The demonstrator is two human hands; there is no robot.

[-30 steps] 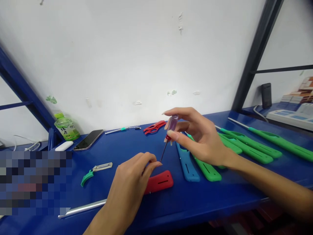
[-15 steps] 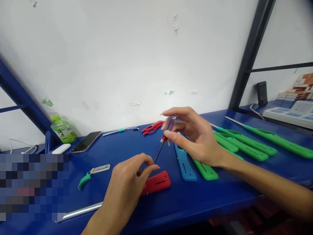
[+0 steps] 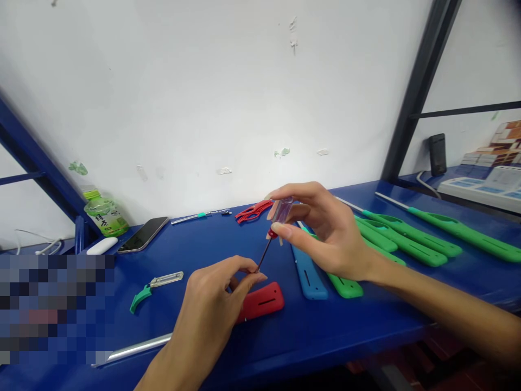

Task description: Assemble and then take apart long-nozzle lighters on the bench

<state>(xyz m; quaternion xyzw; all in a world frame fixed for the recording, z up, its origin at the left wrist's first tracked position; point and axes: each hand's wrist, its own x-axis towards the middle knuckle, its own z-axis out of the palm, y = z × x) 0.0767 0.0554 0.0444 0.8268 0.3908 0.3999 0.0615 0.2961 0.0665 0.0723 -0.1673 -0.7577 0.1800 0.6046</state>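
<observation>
In the head view my right hand [image 3: 325, 233] grips a screwdriver [image 3: 286, 209] by its clear purple handle, the shaft slanting down to the left. My left hand [image 3: 217, 304] is closed in a pinch at the screwdriver's tip; whatever is between thumb and forefinger is too small to make out. Beneath that hand lies a red lighter [image 3: 264, 302] with a long metal tube [image 3: 140, 347], its middle hidden by the hand. Right of it are a blue lighter [image 3: 310, 277] and a green lighter [image 3: 345, 287], partly covered by my right hand.
Several green lighters [image 3: 468, 236] lie at the right. Red plastic pieces [image 3: 253, 212] and thin metal rods [image 3: 201, 216] are near the wall. A clear fuel tank with a green trigger [image 3: 166, 279], a phone [image 3: 143, 235] and a bottle [image 3: 106, 214] stand or lie left.
My right hand and the screwdriver handle have dipped very slightly. The left hand keeps its pinch at the tip, and the lighters stay in place.
</observation>
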